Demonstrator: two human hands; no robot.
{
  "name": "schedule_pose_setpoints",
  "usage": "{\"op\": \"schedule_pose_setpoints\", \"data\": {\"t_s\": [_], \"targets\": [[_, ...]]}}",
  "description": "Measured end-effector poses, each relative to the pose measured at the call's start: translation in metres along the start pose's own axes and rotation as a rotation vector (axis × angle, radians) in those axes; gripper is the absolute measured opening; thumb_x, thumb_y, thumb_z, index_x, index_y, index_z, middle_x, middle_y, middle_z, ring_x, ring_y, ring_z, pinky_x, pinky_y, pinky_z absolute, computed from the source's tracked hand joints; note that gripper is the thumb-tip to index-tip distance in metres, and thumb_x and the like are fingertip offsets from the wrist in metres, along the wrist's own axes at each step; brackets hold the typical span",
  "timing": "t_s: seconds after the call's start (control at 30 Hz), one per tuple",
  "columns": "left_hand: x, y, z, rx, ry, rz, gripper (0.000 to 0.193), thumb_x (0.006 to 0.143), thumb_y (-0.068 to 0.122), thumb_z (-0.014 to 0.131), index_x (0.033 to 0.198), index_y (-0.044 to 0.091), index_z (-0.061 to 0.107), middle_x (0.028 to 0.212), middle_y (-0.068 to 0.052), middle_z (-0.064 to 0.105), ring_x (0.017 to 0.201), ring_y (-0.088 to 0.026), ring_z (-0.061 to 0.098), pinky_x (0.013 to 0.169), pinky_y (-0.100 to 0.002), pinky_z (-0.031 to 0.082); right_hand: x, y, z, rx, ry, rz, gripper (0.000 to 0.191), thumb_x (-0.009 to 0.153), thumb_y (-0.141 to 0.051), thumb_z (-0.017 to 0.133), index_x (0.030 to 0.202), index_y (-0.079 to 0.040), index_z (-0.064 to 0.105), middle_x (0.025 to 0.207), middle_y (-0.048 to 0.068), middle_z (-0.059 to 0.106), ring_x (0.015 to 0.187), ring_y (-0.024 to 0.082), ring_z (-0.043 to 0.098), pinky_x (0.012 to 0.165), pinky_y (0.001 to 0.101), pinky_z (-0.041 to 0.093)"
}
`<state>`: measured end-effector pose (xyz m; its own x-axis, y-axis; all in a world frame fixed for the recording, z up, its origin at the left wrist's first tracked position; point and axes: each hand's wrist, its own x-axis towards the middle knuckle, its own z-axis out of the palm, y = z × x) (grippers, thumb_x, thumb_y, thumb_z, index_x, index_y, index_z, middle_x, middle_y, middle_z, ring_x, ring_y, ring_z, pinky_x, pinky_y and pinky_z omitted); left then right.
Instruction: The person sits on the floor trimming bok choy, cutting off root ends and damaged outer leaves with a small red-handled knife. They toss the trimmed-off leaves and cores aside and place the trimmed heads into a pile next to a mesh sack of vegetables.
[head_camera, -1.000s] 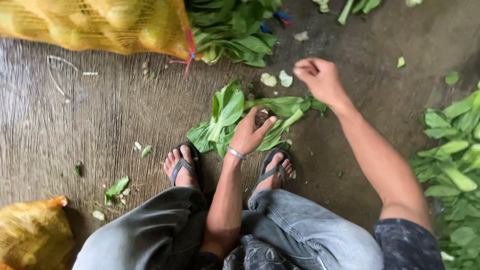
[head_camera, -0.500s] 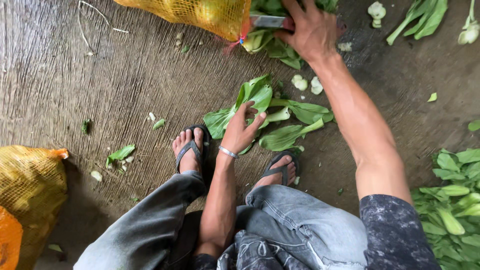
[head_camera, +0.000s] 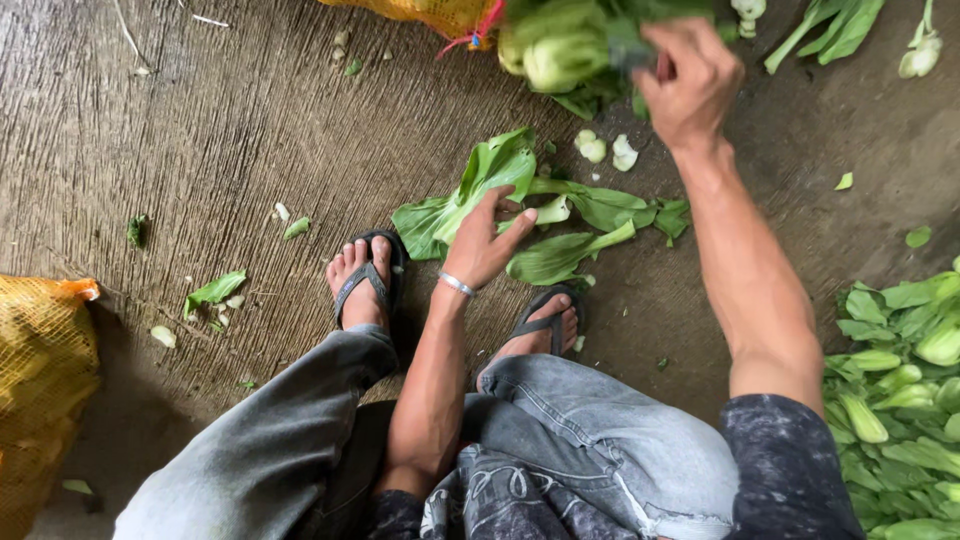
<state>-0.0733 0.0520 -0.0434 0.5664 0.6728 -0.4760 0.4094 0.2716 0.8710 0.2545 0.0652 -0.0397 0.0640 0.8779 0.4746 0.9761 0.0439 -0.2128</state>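
Green bok choy everywhere on the concrete floor (head_camera: 200, 130).
Right hand (head_camera: 690, 85) is clamped on a bok choy head (head_camera: 560, 50); left hand (head_camera: 485, 245) rests open, fingers spread, on loose leaves (head_camera: 560, 215).

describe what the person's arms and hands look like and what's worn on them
Both arms are bare from the elbow down, and neither hand is gloved. The left hand has a thin silver-coloured bracelet around the wrist. The right hand wears nothing that shows, with no ring or watch visible. At the right upper arm sits the edge of a dark short sleeve with pale speckles.
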Motion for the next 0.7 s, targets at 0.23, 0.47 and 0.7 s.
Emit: {"op": "schedule_pose_setpoints", "data": {"t_s": [0.23,0.47,0.7], "targets": [[0.021,-0.033,0.082,-0.688,-0.078,0.204,0.086,0.092,0.027,0.083,0.156,-0.001,0.032,0.152,-0.018,0.048,0.142,-0.027,0.048,0.117,-0.041,0.042,-0.099,-0.080,-0.048,0.198,-0.079,0.204,0.042,0.078,0.005,0.068,0.119,-0.004,0.074,0.113,0.014,0.072,0.098,0.026,0.073,0.076,0.0349,0.060],[0.029,-0.071,0.130,-1.319,0.275,-0.390,0.063,0.108,0.041,0.070,0.147,-0.007,0.058,0.102,-0.013,0.055,0.077,-0.022,0.041,0.061,-0.040,0.033,-0.158,-0.150,-0.052,0.319,-0.343,0.580,0.041,0.078,-0.009,0.091,0.115,-0.005,0.073,0.113,0.008,0.069,0.074,0.015,0.062,0.066,0.0306,0.053],[-0.008,-0.015,0.120,-0.222,0.524,0.309,0.041,0.098,0.015,0.071,0.135,0.002,0.060,0.122,-0.015,0.070,0.111,-0.027,0.067,0.101,-0.038,0.052,-0.189,-0.115,-0.093,0.612,-0.097,0.956,0.034,0.096,-0.018,0.081,0.124,-0.005,0.066,0.104,0.001,0.063,0.072,0.005,0.045,0.061,0.0221,0.038]]}}
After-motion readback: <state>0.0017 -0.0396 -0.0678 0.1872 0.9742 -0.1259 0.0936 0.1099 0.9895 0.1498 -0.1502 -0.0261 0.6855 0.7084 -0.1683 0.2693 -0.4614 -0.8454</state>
